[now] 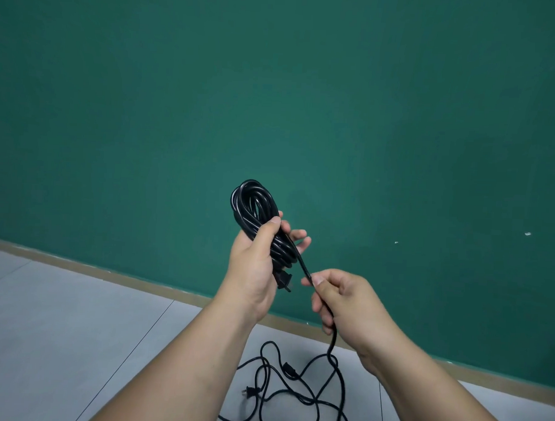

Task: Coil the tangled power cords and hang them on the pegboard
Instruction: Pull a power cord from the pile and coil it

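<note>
Right now, at centre frame, the left grip (255,267) is curled round a black coiled cord (252,206), thumb across the loops, a plug (284,281) poking out below. Lower right of it, the right grip (345,304) pinches the trailing strand (302,263), which drops to a tangle (295,395) on the grey floor (62,313), perhaps more than one cord.

Glossy, smooth black plastic on the coiled cord (238,209), duller on the loose cords (288,369) below. Matt green paint on the wall (274,84). Smooth, faintly sheened grey tile for the floor (62,313).
</note>
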`<state>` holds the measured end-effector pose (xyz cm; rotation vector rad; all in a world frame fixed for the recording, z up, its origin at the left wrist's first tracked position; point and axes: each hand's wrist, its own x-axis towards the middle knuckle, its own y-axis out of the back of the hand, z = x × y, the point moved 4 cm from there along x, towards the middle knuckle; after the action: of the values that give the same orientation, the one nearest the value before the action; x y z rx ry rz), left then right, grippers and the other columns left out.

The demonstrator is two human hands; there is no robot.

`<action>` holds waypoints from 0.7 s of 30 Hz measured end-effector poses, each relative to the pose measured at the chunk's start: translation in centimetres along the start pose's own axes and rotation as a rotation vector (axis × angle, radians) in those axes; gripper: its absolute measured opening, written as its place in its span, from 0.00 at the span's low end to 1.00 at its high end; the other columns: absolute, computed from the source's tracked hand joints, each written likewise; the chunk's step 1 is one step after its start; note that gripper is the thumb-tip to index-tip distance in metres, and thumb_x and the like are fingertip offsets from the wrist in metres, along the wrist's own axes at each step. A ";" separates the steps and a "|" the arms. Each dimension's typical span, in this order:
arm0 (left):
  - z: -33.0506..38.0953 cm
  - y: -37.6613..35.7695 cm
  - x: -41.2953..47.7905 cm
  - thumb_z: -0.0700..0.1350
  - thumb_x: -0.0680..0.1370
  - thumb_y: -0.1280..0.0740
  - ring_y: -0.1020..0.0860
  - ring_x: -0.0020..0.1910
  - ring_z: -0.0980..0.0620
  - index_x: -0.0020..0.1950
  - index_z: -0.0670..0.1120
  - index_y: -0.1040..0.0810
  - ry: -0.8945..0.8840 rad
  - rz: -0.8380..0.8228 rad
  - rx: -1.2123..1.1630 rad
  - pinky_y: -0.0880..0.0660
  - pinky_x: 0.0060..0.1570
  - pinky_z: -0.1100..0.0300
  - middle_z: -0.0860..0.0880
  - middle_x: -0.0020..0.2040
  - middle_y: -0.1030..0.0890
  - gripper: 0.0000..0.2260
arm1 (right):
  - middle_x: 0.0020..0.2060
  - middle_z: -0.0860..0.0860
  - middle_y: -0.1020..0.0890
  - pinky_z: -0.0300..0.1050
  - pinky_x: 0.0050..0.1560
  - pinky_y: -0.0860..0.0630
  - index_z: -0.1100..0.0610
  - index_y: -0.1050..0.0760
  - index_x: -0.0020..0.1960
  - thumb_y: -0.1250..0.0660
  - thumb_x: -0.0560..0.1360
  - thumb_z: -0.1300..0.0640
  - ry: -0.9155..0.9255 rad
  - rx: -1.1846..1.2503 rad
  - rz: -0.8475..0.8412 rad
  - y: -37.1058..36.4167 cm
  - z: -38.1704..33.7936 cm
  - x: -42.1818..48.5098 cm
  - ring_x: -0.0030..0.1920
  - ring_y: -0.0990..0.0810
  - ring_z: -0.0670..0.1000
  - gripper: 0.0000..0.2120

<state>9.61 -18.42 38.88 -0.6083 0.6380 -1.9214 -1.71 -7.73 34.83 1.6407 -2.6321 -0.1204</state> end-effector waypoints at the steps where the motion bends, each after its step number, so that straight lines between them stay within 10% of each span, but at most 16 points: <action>1: 0.0 0.0 -0.1 0.39 0.86 0.36 0.19 0.45 0.42 0.58 0.40 0.24 0.010 -0.007 -0.002 0.20 0.60 0.35 0.43 0.43 0.24 0.04 | 0.32 0.52 0.22 0.46 0.30 0.29 0.59 0.17 0.54 0.38 0.87 0.55 -0.017 -0.017 -0.041 0.0 0.0 0.0 0.27 0.32 0.49 0.12; 10: 0.6 0.0 0.3 0.40 0.85 0.36 0.25 0.39 0.48 0.57 0.42 0.25 -0.132 0.094 0.028 0.21 0.43 0.51 0.46 0.43 0.24 0.02 | 0.34 0.50 0.16 0.56 0.57 0.15 0.60 0.24 0.56 0.33 0.85 0.51 -0.124 -0.059 -0.098 -0.9 1.4 -0.6 0.41 0.15 0.53 0.11; 16: 2.0 1.7 0.9 0.40 0.86 0.37 0.23 0.37 0.50 0.49 0.44 0.25 -0.268 0.189 0.251 0.20 0.46 0.48 0.50 0.38 0.23 0.06 | 0.33 0.49 0.16 0.41 0.36 0.27 0.49 0.20 0.47 0.30 0.82 0.50 0.153 -0.325 0.145 0.1 -0.3 -0.4 0.29 0.26 0.44 0.06; 21: 2.2 2.9 1.2 0.44 0.85 0.34 0.22 0.39 0.49 0.54 0.39 0.26 -0.336 0.270 0.525 0.24 0.43 0.54 0.47 0.40 0.21 0.08 | 0.32 0.46 0.15 0.47 0.34 0.22 0.46 0.21 0.48 0.33 0.82 0.47 0.061 -0.697 -0.165 0.5 -1.2 -1.1 0.26 0.27 0.44 0.06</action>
<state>12.47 -21.04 38.77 -0.4614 -0.0085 -1.5911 -1.55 -6.59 36.11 1.5431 -2.0383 -0.8605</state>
